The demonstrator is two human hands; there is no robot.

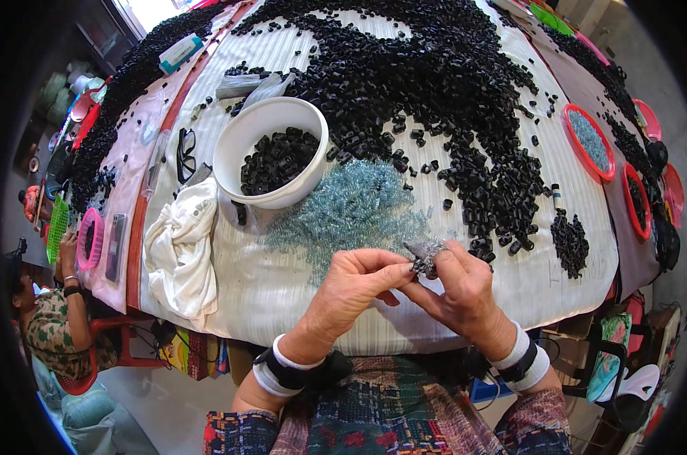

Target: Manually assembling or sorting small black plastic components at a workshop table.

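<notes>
My hands meet over the near edge of the cloth-covered table. My left hand point(366, 282) is closed in a pinch, its fingertips at a tiny dark piece too small to make out. Curled beside it, my right hand point(464, 292) is closed around a greyish clump point(425, 256) of fine bits, pointed at its left end; its kind is unclear. Just beyond my hands spreads a pile of small bluish metal springs point(358, 201). A white bowl point(226, 163) partly filled with black cylindrical plastic parts point(279, 161) stands beyond my left hand.
Loose black parts point(464, 114) cover much of the table's far side. Smaller black pieces point(569, 243) lie in a heap at right. A white cloth point(183, 250) and glasses point(186, 154) lie at left. Red-rimmed trays point(607, 173) stand far right. Another person point(55, 326) sits at left.
</notes>
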